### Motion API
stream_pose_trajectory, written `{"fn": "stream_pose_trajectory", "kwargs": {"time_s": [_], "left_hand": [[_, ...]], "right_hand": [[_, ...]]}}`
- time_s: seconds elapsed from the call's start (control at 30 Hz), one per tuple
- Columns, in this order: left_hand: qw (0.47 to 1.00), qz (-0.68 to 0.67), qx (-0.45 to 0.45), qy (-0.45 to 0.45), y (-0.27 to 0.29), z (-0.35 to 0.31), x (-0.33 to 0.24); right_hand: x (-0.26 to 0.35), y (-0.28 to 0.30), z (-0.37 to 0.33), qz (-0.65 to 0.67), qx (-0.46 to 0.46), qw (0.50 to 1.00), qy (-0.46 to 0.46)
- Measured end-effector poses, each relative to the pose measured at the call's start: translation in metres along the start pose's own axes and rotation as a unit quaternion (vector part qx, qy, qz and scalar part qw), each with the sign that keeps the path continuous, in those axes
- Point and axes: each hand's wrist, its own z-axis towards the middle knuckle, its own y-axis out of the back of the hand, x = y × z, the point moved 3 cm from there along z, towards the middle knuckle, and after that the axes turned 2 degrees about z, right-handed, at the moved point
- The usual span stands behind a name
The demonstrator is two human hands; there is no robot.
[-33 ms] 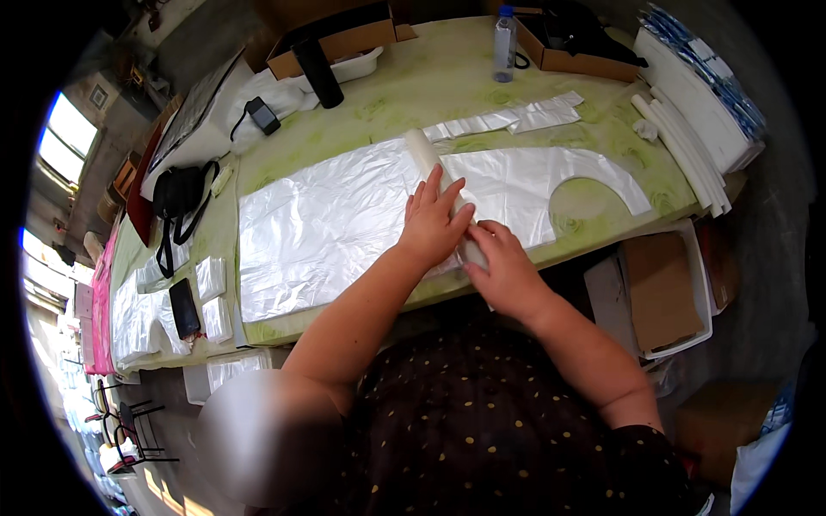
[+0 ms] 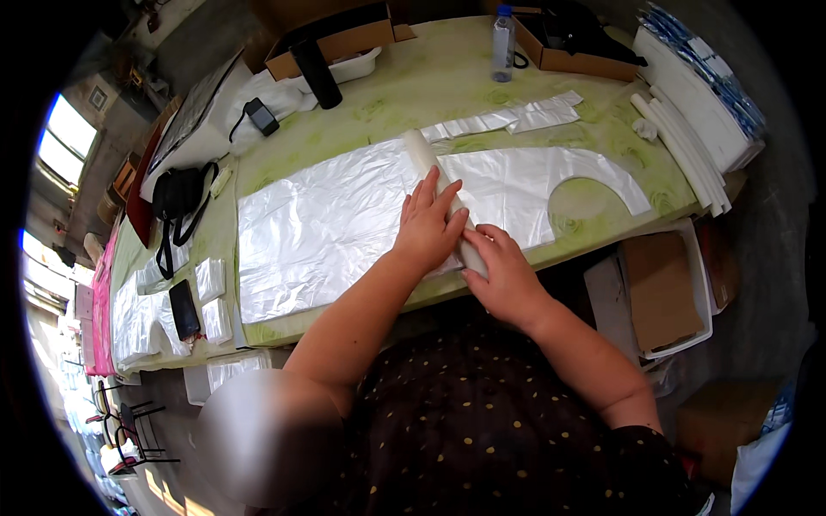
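Grip-wise: left hand [image 2: 428, 225] is laid flat, fingers spread, pressed on top of the white roll [image 2: 423, 153], not closed round it. Right hand [image 2: 503, 273] is curled on the roll's near end at the tabletop edge, fingers wrapped over it, thumb side hidden so a full clamp can't be confirmed.

Going L to R: at far left a black bag [image 2: 176, 196], a dark phone [image 2: 184, 310] and small folded clear packs [image 2: 211, 279] are seen on a second sheet-covered surface. Then the big clear plastic sheet [image 2: 318, 232] is spread flat on the green tabletop [image 2: 404, 90]. The roll lies across the sheet approx. mid-length, w/ both hands on it. Right of the roll, the sheet part w/ a rounded cut-out [image 2: 538, 185] lies flat.

Progress, as judged: a good part looks rolled up already, w/ flat sheet on both sides of the roll, so prob. about halfway; which side gets taken in can't be told.

Surface & room: a black flask [image 2: 317, 73], a water bottle [image 2: 502, 43], cardboard boxes [image 2: 331, 43] and folded strips [image 2: 508, 119] sit at the back; finished white rolls [image 2: 680, 150] are stacked at right. Bright windows [image 2: 60, 133] at left, workshop-type room.
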Motion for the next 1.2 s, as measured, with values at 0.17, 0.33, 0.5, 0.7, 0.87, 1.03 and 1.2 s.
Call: {"fn": "stream_pose_trajectory", "kwargs": {"time_s": [0.17,0.33,0.5,0.7,0.87,1.03,1.2], "left_hand": [[0.997,-0.045,0.064,0.021,0.008,-0.006,0.004],[0.998,0.06,0.028,0.003,0.008,-0.014,0.002],[0.987,0.033,-0.053,-0.147,0.031,0.007,-0.043],[0.969,0.026,0.242,-0.047,-0.013,0.046,-0.092],[0.955,0.037,0.293,-0.003,-0.028,0.058,-0.088],[0.967,-0.066,0.24,0.048,-0.023,0.065,-0.064],[0.967,-0.116,0.216,0.063,-0.013,0.059,-0.06]], "right_hand": [[-0.001,0.002,-0.029,0.111,0.019,0.994,0.002],[-0.002,0.003,-0.045,0.176,-0.013,0.984,0.01],[-0.032,0.032,-0.044,0.126,-0.116,0.975,-0.143],[-0.043,0.028,-0.049,0.148,-0.029,0.987,-0.055],[-0.052,0.031,-0.075,0.212,-0.091,0.969,-0.084],[-0.048,0.058,-0.073,0.173,-0.177,0.968,-0.05],[-0.075,0.082,0.004,-0.086,-0.176,0.978,0.077]]}}
